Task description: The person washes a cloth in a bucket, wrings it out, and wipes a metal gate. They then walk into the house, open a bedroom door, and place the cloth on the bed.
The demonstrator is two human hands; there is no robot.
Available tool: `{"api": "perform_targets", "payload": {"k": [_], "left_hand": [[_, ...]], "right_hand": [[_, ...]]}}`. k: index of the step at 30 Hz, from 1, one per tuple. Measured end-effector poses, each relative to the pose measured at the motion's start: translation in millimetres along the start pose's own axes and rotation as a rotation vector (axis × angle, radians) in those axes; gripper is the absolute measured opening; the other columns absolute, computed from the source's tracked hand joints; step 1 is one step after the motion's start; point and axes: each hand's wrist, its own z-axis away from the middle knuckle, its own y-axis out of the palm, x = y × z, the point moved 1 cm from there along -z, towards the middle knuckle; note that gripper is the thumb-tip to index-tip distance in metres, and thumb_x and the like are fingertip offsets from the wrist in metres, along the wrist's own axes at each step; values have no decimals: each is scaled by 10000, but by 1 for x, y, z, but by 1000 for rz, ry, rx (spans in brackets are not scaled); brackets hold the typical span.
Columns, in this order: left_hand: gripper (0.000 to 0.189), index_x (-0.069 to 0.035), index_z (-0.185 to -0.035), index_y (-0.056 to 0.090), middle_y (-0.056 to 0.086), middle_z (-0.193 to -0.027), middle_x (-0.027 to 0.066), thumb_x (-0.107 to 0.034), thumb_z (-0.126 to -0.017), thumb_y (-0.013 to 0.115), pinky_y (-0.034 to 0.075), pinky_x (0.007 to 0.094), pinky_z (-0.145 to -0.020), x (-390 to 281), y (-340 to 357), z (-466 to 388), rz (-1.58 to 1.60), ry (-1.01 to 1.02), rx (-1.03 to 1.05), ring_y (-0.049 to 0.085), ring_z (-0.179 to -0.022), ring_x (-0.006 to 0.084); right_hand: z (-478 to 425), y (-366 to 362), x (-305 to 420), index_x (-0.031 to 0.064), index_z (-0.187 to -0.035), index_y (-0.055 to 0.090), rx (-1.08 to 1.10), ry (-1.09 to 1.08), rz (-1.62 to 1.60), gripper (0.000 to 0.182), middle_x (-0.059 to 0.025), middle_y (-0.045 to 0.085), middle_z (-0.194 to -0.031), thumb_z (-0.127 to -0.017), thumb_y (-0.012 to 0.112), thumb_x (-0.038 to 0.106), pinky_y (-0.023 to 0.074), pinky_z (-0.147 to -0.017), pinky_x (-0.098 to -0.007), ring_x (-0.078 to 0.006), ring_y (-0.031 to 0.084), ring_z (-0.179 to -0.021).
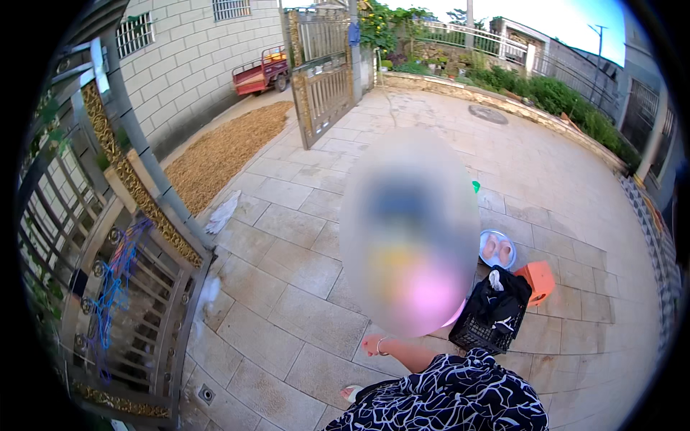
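Note:
A hand with a bracelet, which seems to be my right hand (pixel 372 345), is held low in front of my patterned black-and-white clothing (pixel 447 398). Its fingers look curled, but whether it holds anything is unclear. My left hand is out of view. Just above the visible hand, a large blurred oval hides what is there; a pink rim (pixel 455 315) shows at its lower right. A black plastic crate (pixel 482 334) with dark clothes (pixel 498 301) stands to the right. Behind it are a round basin (pixel 496 236) holding pinkish footwear (pixel 504 252) and an orange plastic stool (pixel 542 280).
Metal gates (pixel 326 97) stand at the left and far side, one with blue cord (pixel 110 296). Beyond lie spread grain-like material (pixel 232 151) and a red cargo cart (pixel 264 75). A pale cloth (pixel 222 213) and a floor drain (pixel 206 394) are on the paving.

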Motion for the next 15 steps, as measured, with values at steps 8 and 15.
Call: {"api": "perform_targets", "payload": {"k": [8,15], "left_hand": [[300,-74,-848,383,392,-558,17,-67,-712,650,232,263,-299,-179,158,30,-428,212,291,318,-340,103],[382,-68,-927,378,424,-592,27,-59,-687,675,246,271,-294,-269,163,36,-480,441,525,337,-343,105]], "right_hand": [[7,-20,67,92,-881,573,-4,-46,-428,204,-64,646,-772,-784,481,246,458,-561,-341,-168,604,-664],[6,-72,137,91,-978,579,-384,89,5,303,-50,616,-865,-810,525,338,460,-674,-278,-124,576,-792]]}}
